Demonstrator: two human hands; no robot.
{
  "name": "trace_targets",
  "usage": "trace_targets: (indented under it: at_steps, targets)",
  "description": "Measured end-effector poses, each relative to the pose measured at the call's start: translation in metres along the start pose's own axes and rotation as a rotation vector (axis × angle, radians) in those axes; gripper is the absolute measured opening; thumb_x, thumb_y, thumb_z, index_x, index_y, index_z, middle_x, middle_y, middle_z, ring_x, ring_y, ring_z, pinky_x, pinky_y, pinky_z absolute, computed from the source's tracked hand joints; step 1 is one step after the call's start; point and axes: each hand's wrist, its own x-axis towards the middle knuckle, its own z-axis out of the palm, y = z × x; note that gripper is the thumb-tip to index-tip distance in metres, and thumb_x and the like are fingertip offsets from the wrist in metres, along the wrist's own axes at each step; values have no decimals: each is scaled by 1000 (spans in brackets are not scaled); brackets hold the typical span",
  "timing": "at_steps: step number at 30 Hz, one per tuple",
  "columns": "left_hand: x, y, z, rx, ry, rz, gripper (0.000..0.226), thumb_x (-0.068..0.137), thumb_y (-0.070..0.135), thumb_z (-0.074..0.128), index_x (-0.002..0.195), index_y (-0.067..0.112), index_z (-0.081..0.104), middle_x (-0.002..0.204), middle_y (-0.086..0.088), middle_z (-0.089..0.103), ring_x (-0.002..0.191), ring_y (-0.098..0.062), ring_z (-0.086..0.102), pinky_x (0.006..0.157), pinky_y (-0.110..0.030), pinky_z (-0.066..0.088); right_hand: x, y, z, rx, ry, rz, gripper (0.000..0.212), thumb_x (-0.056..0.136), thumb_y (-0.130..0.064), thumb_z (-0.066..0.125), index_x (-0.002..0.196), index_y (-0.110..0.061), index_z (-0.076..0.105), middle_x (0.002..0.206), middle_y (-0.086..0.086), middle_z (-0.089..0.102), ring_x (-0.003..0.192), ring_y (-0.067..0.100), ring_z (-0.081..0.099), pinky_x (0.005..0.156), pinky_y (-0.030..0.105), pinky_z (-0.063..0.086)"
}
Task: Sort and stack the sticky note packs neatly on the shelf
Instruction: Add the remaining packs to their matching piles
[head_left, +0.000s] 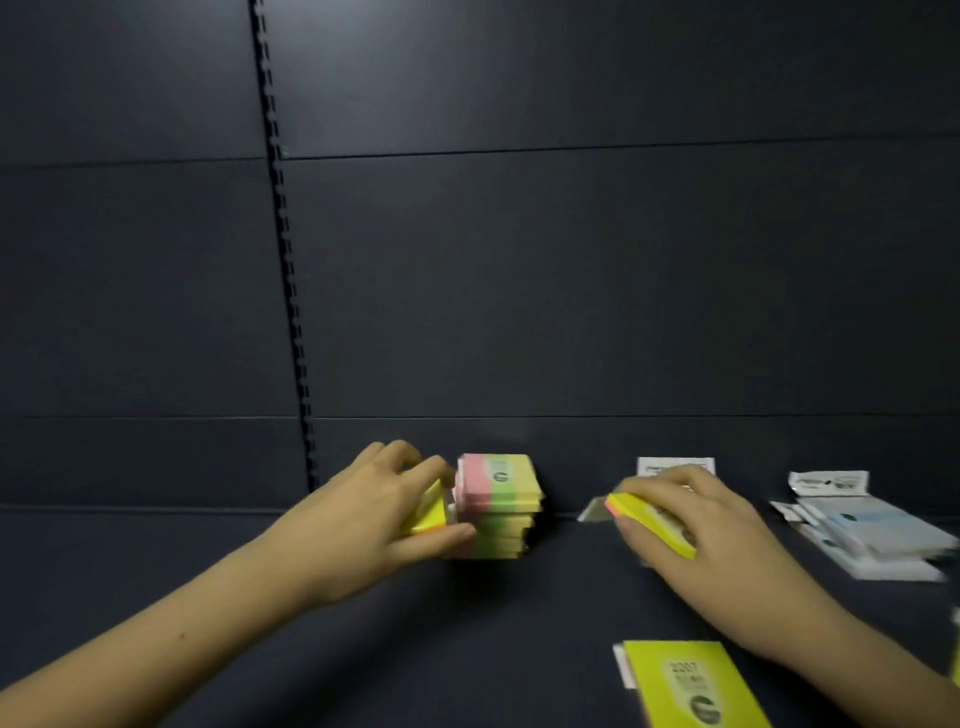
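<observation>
I see my left hand (387, 506) curled around a tilted yellow sticky note pack (427, 512), thumb under its near edge and fingers over the top, holding it against the left side of a stack of pink, green and yellow striped sticky note packs (498, 506). That stack stands toward the back edge of the dark matte shelf (156, 561), close to the dark panelled back wall (571, 286), and its layers sit slightly uneven.

My right hand (696, 525) grips another yellow sticky note pack with a pink edge (652, 522), fingers wrapped over its top and thumb at the near side; the pack is tilted and lifted off the shelf surface, right of the stack and apart from it. Just behind this hand, at the back edge, lies a white printed card or packet (675, 466), partly hidden.

Toward the right edge of the shelf rests a blurred pile of pale blue and white wrapped packs (862, 535). At the front edge, a flat lime-yellow pack with a round dark label (691, 686) lies face up.
</observation>
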Motion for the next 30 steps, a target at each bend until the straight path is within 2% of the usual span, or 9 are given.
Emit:
trace_targets:
  at_steps: [2,7,12,17,20,22,28,30]
  targets:
    - [-1,-11,-5,-2,-6,8,57,78,81,24,118,43,40,118,12,43,105,-5,38,91,-23,42,16,-21,11,-5,-32,15,28,82,-61,48,103,-47,60,105,-16,49,103,4,51,88,23,37]
    - [3,-29,-2,-6,47,-16,65,73,85,20,117,42,41,112,11,44,103,-7,39,90,-23,42,39,-50,30,-20,-68,-29,45,79,-68,39,114,-45,56,105,-12,46,105,17,51,97,34,42]
    - [2,-44,21,0,-15,-66,60,78,78,32,119,36,43,115,7,44,105,-10,40,91,-26,43,45,-65,52,-33,-120,-16,33,89,-55,50,116,-39,58,107,-6,46,105,21,52,95,31,41]
    - [5,-73,32,40,-28,-40,61,81,76,30,128,38,39,125,7,42,110,-12,40,95,-29,41,47,-76,76,-24,-133,14,29,88,-55,50,109,-36,60,104,-7,46,102,21,52,93,31,43]
    - [11,-89,38,93,-26,1,63,82,77,28,131,39,36,130,7,40,113,-12,38,97,-29,39,53,-85,84,-30,-133,30,33,88,-55,50,117,-42,58,109,-9,45,104,19,51,95,29,42]
    - [15,-99,42,103,-40,25,64,81,78,26,132,39,35,131,7,39,115,-12,37,98,-30,38,58,-90,89,-40,-126,48,36,88,-56,50,121,-43,56,110,-11,44,105,17,51,95,28,42]
    - [26,-122,49,110,-53,101,75,75,83,17,134,39,33,131,7,38,118,-12,37,100,-32,37,72,-110,98,-58,-106,96,32,88,-57,50,114,-40,55,108,-11,44,106,15,48,95,27,41]
    - [30,-127,52,103,-83,113,75,75,84,19,134,39,33,132,7,38,118,-12,37,100,-31,36,75,-115,100,-70,-107,96,31,88,-57,50,114,-40,55,108,-11,44,106,15,48,95,28,42]
